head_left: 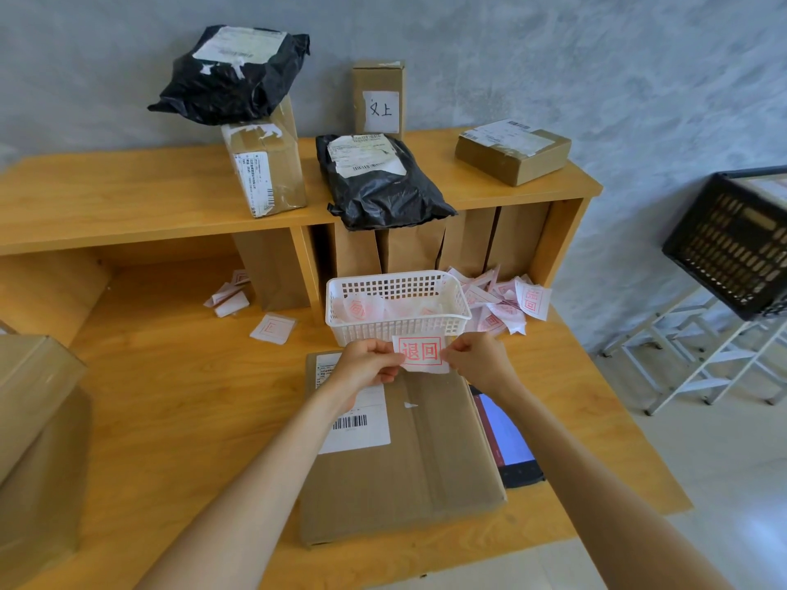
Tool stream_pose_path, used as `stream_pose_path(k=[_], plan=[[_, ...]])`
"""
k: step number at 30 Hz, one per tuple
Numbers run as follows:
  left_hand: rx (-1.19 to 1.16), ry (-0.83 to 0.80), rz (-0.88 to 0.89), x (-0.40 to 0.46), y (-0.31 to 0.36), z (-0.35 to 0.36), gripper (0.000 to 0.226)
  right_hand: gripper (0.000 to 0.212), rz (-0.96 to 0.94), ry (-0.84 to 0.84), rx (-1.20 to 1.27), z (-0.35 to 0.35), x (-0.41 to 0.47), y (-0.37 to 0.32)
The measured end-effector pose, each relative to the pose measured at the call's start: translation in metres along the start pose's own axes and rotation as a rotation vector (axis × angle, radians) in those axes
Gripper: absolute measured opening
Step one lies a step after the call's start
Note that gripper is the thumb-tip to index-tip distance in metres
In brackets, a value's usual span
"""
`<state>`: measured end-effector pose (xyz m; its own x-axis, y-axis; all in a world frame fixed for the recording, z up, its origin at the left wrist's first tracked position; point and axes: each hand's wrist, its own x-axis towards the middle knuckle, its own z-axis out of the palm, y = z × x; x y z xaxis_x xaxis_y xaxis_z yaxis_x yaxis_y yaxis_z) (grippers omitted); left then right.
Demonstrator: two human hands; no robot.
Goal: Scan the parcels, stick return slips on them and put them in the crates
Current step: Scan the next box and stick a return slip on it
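Red-stamped slip (421, 354) pinched by left hand (369, 363) and right hand (478, 359), seemingly peeling.

My left hand (369, 364) covers part of the shipping label (355, 413) on the flat parcel (404, 453); its print is too small to read. That parcel hides most of the scanner (509, 445). Black crate (732, 244) cut off at the right edge. Big carton (34, 423) cut off at left. Slips inside the white basket (396, 306) show only blurred through its mesh.

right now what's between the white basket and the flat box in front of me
In the head view, the return slip, pinched by both hands, sits between white basket and flat box.
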<state>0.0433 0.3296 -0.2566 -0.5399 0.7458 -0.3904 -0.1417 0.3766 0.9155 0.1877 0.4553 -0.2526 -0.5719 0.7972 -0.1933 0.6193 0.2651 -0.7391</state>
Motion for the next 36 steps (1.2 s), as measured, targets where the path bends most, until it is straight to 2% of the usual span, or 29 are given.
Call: stream_pose_path(k=[3, 11, 21, 30, 36], plan=[[0.091, -0.008, -0.008, 0.0, -0.004, 0.003, 0.014, 0.027, 0.017, -0.032, -0.033, 0.003, 0.002, 0.003], [0.28, 0.045, 0.052, 0.004, -0.011, 0.01, 0.018, 0.021, 0.056, -0.112, -0.164, 0.011, 0.009, 0.012], [0.455, 0.102, 0.108, 0.005, -0.016, 0.017, 0.032, 0.031, 0.028, -0.123, -0.273, 0.015, 0.01, 0.013], [0.594, 0.119, 0.148, 0.006, -0.018, 0.017, 0.032, 0.032, 0.019, -0.132, -0.242, 0.014, 0.014, 0.019], [0.68, 0.114, 0.145, 0.01, -0.017, 0.006, 0.041, 0.033, 0.088, -0.159, -0.174, 0.006, 0.02, 0.029]])
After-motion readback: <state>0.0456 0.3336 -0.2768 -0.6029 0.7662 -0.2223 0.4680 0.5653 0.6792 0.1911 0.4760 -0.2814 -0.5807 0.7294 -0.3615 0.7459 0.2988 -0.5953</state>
